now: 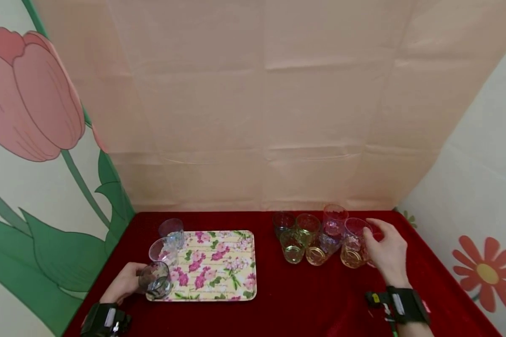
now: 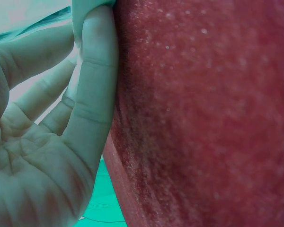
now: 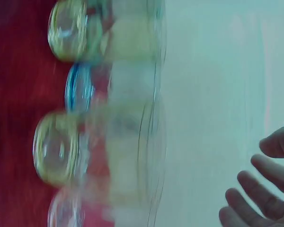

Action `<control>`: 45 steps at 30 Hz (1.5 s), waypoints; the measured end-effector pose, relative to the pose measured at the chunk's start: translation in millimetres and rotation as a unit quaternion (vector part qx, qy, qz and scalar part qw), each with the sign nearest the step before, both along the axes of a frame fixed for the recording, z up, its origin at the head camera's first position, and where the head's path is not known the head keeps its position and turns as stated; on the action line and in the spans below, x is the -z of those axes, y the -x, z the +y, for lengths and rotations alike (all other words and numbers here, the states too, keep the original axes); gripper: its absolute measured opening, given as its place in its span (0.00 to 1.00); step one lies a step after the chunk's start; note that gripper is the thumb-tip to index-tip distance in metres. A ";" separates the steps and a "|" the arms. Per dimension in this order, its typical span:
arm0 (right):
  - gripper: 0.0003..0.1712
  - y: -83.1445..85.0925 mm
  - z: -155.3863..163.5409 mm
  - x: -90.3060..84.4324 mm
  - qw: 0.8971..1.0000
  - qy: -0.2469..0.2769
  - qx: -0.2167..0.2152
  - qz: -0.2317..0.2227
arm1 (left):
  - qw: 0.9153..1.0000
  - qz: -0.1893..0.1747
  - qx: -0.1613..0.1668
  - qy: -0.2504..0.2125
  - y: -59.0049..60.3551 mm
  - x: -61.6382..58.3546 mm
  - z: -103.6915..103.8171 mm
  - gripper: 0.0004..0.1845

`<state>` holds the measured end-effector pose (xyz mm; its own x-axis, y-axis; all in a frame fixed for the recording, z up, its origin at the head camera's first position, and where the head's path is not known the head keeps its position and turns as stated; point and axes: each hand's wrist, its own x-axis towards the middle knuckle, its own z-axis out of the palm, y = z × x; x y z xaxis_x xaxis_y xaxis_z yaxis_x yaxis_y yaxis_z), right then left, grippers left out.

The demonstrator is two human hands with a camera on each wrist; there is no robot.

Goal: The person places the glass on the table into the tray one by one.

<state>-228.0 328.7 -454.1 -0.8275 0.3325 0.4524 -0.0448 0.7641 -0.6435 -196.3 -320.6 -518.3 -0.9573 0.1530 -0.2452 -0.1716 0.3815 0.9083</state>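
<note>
At the tray's (image 1: 219, 243) 8 o'clock corner, left hand (image 1: 124, 283) grips a dark glass (image 1: 155, 280); right hand (image 1: 388, 252), fingers loose, touches the amber glass (image 1: 353, 250) at 3 o'clock.

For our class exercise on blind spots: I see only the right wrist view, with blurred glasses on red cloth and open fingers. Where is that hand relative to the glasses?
Observer: The right hand hovers at the right end of the cluster of coloured glasses, beside the amber-based clear glass tumbler, with no grip closed on it.
Operator: And the other hand?
Observer: The left hand has a grey-tinted glass tumbler in its grip.
Operator: Where exactly?
Observer: At the front left corner of the pink floral rectangular tray.
</note>
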 end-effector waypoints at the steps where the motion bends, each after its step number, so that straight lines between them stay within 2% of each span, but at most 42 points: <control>1: 0.21 0.1 10.0 1.3 1.000 -0.004 -0.005 -0.018 | 1.000 0.002 0.002 -0.002 0.3 0.3 0.1 0.10; 4: 0.29 -0.5 36.6 4.7 0.994 -0.026 -0.039 -0.096 | 1.000 0.002 0.007 -0.002 1.2 0.8 0.2 0.10; 8: 0.41 0.9 64.4 9.9 0.977 -0.041 -0.095 -0.188 | 1.000 0.004 0.003 0.005 1.5 -0.2 0.0 0.10; 10: 0.45 2.0 74.1 13.3 0.970 -0.042 -0.112 -0.213 | 1.000 0.003 0.001 0.006 1.1 -1.2 0.1 0.09; 15: 0.51 3.9 89.0 23.5 0.960 -0.042 -0.129 -0.246 | 1.000 0.001 0.002 0.006 -0.2 -2.5 1.3 0.10; 21: 0.63 9.2 96.4 34.3 0.944 0.024 -0.120 -0.307 | 1.000 0.003 -0.001 0.013 -0.3 -2.0 2.1 0.10; 24: 0.66 10.9 98.0 43.7 0.943 0.057 -0.118 -0.307 | 1.000 0.006 -0.001 0.021 -0.3 -1.2 1.8 0.11; 27: 0.64 10.7 99.6 53.8 0.948 0.072 -0.127 -0.282 | 1.000 0.006 -0.003 0.024 -0.4 -0.9 1.2 0.12; 34: 0.60 9.0 97.7 70.7 0.960 0.098 -0.110 -0.236 | 1.000 0.010 0.001 0.019 -0.5 0.5 -0.3 0.16; 39: 0.60 8.9 96.5 75.0 0.966 0.120 -0.065 -0.221 | 1.000 0.009 0.002 0.015 -0.6 0.7 1.1 0.14; 45: 0.62 9.6 97.1 67.5 0.965 0.151 -0.010 -0.215 | 1.000 0.004 0.000 0.011 -1.8 -1.4 1.3 0.10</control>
